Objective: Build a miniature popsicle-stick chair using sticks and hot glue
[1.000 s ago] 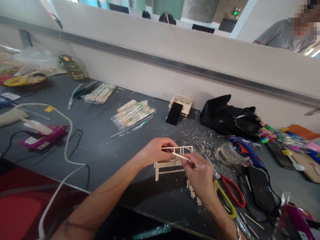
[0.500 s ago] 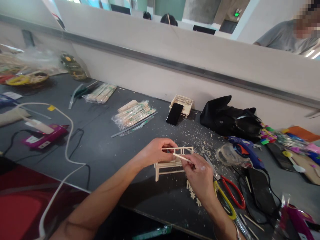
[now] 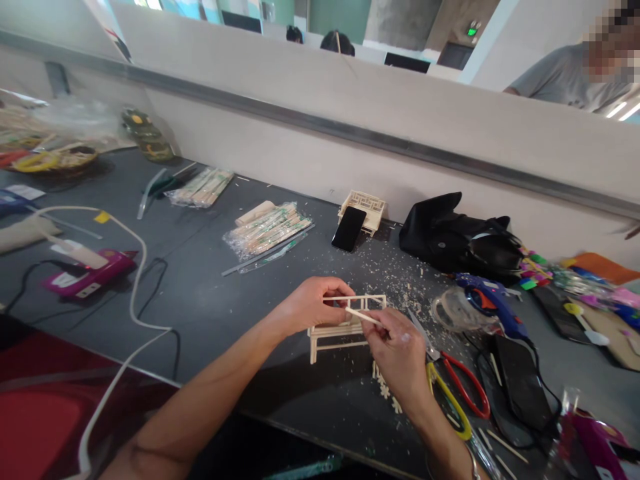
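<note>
A small frame of pale wooden sticks [image 3: 336, 347], shaped like a miniature bench, stands on the dark table before me. My left hand [image 3: 316, 303] grips its back part, fingers wrapped behind the upper rail and thumb in front. Pinched in my right hand [image 3: 400, 343] is a thin wooden stick [image 3: 364, 315], its free end close to my left thumb. Whether the stick touches the frame I cannot tell. Small flower-shaped wooden pieces [image 3: 385, 387] lie below my right hand. Scissors [image 3: 457, 387] with red and yellow handles rest beside my right wrist.
A finished-looking miniature bench [image 3: 369, 207] stands behind a phone [image 3: 349, 229]. Right of them are a black bag [image 3: 457, 233] and a blue glue gun [image 3: 495, 307]. Bagged sticks [image 3: 273, 228] lie at the back. A white cable [image 3: 137, 280] crosses the left side. Wood scraps litter the table.
Almost nothing differs. Both hands keep their holds on the frame and the stick; the view has shifted very slightly.
</note>
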`<action>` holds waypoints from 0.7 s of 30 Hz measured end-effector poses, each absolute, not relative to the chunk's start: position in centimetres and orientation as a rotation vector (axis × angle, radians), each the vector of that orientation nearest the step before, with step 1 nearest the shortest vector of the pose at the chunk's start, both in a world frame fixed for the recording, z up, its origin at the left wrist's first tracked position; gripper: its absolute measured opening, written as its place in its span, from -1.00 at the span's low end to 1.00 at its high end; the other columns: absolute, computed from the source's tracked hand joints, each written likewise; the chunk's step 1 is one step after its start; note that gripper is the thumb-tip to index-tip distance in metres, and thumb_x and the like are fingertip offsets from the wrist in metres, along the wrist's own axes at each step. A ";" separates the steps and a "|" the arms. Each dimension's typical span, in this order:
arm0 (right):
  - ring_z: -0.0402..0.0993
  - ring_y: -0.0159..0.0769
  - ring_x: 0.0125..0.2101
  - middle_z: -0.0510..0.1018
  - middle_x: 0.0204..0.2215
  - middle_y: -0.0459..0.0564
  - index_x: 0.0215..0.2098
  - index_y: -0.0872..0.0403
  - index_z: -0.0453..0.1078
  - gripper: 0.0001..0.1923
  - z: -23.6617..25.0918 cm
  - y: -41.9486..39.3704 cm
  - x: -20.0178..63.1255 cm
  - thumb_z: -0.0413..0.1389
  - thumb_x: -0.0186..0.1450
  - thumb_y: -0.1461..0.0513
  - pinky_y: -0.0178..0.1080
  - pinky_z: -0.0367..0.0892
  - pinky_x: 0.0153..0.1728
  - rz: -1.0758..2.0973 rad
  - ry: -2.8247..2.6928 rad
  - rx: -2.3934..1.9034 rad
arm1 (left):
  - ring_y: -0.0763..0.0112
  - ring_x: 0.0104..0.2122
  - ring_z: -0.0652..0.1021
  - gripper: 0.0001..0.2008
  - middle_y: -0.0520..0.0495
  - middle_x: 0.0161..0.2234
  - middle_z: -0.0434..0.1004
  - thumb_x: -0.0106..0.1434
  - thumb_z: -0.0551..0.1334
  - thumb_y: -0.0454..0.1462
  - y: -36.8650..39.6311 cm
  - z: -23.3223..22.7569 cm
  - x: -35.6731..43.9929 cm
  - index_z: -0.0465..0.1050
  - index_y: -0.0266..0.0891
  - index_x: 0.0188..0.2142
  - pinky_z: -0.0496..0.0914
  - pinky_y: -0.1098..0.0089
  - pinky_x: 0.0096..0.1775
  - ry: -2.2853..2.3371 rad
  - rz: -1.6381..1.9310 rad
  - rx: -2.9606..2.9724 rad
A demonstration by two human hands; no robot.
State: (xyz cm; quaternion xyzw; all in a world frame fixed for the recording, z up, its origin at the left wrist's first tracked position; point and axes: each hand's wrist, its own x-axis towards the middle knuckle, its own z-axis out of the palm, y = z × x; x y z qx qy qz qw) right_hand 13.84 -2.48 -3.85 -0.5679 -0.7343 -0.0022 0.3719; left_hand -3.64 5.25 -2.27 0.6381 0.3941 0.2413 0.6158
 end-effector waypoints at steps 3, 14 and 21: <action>0.41 -0.37 -0.55 0.50 -0.60 -0.10 -0.41 0.05 0.53 -0.75 -3.8 -2.5 13.9 0.03 0.32 0.31 -0.36 0.29 -0.47 -0.004 -1.885 -1.451 | 0.41 -0.41 0.49 -0.73 0.09 -0.45 0.50 -0.09 0.30 -0.30 5.3 -2.3 -3.6 0.48 -0.21 -0.31 0.32 0.40 -0.31 0.912 0.559 1.472; 0.39 -0.37 -0.56 0.50 -0.59 -0.11 -0.41 0.05 0.52 -0.76 -3.8 -2.5 13.8 0.03 0.32 0.31 -0.36 0.27 -0.49 -0.005 -1.880 -1.450 | 0.41 -0.41 0.49 -0.73 0.08 -0.45 0.51 -0.09 0.31 -0.29 5.2 -2.2 -3.6 0.49 -0.21 -0.31 0.31 0.41 -0.32 0.906 0.558 1.474; 0.40 -0.38 -0.57 0.52 -0.58 -0.10 -0.39 0.05 0.54 -0.76 -3.9 -2.4 13.8 0.04 0.32 0.30 -0.37 0.27 -0.51 0.016 -1.865 -1.455 | 0.42 -0.43 0.47 -0.72 0.08 -0.45 0.50 -0.09 0.33 -0.26 5.3 -2.5 -3.7 0.49 -0.21 -0.30 0.30 0.42 -0.34 0.910 0.554 1.476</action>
